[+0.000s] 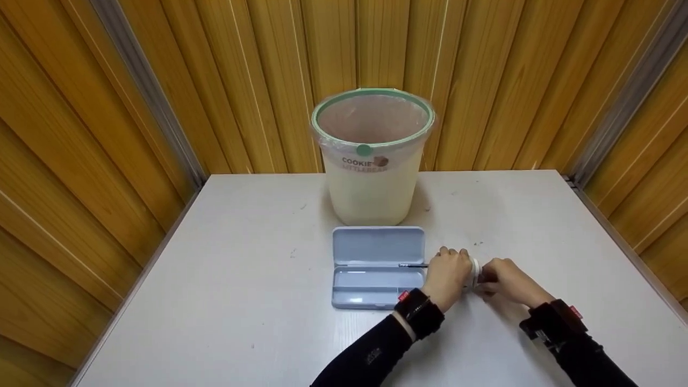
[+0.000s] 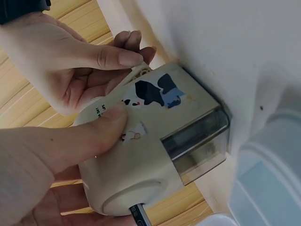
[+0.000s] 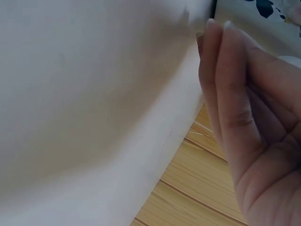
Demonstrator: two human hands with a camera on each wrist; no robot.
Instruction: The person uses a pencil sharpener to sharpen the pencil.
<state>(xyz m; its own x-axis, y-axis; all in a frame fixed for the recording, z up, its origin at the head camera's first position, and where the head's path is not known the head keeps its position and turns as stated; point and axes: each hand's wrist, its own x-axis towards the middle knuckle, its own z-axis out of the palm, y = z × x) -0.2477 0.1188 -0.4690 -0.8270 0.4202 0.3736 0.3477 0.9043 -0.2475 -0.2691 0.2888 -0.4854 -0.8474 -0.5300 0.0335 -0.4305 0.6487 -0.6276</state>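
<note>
Pencil sharpener (image 2: 157, 139) on desk (image 1: 242, 269), body held in left hand (image 1: 449, 274). Right hand (image 1: 508, 280) pinches crank (image 2: 141, 73); pencil (image 2: 140, 215) inserted opposite.

Pencil case (image 1: 378, 246) looks glossy plastic, sharpener (image 2: 146, 151) right of case smooth matt plastic with clear shiny drawer (image 2: 203, 159), bin (image 1: 371, 196) behind case matt plastic with glossy film liner, desk (image 1: 258, 269) beneath case smooth.
</note>
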